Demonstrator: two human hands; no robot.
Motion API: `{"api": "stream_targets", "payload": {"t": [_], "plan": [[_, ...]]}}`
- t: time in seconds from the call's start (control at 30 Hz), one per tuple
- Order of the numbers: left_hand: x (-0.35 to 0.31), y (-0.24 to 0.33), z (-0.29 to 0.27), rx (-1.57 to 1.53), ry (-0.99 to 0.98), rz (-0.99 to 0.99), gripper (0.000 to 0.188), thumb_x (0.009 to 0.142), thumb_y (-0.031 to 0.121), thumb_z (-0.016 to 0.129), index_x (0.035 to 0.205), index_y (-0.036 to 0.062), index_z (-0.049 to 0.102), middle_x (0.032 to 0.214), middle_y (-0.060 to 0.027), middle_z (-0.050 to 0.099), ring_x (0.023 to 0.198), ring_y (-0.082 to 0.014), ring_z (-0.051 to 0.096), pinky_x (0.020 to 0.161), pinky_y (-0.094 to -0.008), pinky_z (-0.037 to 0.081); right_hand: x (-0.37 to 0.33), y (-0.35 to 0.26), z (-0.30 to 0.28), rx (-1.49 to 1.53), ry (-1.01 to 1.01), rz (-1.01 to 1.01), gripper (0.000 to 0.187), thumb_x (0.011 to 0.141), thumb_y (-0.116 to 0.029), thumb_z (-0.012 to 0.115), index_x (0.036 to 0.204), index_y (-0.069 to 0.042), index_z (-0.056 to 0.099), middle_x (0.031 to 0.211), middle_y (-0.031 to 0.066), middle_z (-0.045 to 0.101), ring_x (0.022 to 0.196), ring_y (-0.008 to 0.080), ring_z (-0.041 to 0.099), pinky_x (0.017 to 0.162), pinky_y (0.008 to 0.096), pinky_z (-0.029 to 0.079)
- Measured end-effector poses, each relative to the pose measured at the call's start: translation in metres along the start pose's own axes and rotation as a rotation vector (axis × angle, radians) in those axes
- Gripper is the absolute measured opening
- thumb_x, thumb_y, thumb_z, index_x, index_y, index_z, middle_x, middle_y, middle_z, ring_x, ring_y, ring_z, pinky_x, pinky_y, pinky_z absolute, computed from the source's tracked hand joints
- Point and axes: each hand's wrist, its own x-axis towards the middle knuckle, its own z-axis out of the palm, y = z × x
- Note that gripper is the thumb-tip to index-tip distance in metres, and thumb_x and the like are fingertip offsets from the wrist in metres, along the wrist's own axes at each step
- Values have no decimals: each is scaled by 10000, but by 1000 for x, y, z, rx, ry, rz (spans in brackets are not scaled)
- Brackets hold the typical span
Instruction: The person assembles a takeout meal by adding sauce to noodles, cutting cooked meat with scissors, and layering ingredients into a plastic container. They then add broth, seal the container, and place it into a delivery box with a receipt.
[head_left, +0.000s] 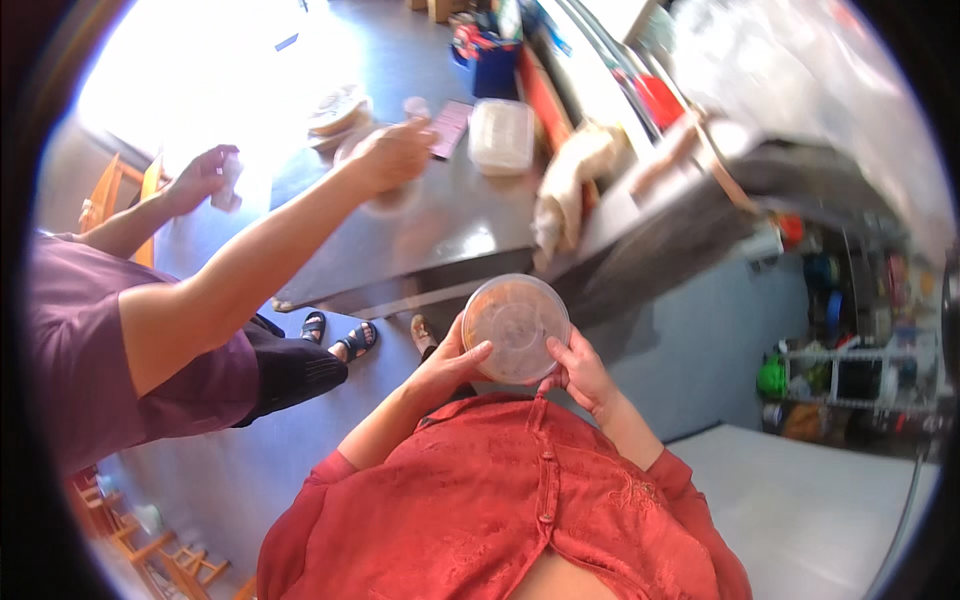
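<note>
A round clear plastic food container [517,325] with a translucent lid is held level in front of my red top. Something orange-brown shows through its lid near the rim. My left hand [456,358] grips its left side, thumb pressed on the lid's edge. On the opposite side my right hand [580,370] grips it the same way, its thumb also on the lid. The fingers beneath the container are mostly hidden.
A co-worker in a purple shirt [190,390] stands at left, arms reaching over the dark table [330,240]. On it are a white lidded tub [501,137], a pink card [452,128], a blue box [494,70] and a pale bag [575,180]. A white surface [800,490] lies to my right.
</note>
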Motion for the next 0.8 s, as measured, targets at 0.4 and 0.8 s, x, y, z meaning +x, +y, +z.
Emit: {"api": "stream_targets", "payload": {"t": [0.4,0.8], "plan": [[47,-55,132,214,-298,-65,816,838,148,742,1487,69,255,1425,-73,421,1318,-189,404,1109,-371,328,-143,6,-96,-276,360,-290,698,966,-627,339,1450,-126,384,1302,72,551,1135,187,565,819,357,536],[214,-122,255,440,-715,-454,650,893,246,665,1444,60,374,1322,-41,514,1206,-140,480,999,-315,414,-202,-11,-257,193,640,-316,602,1025,-485,365,1359,-3,499,1337,102,544,1228,176,485,1035,337,385]]}}
